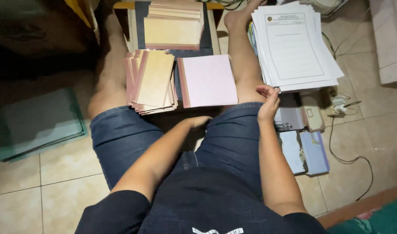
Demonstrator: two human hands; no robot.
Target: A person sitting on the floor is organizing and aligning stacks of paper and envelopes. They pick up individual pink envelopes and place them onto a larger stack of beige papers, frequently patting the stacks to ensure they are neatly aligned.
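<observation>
Pinching the near edge of the white paper stack (293, 47) beside the knee, the right hand (267, 104) has fingers together; the left hand (198, 122) rests between the thighs near the pink booklet (209, 80), its fingers hidden, so I cannot tell.

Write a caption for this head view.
Seated person's right hand fingers white paper stack; left hand rests between knees near pink booklet.
</observation>
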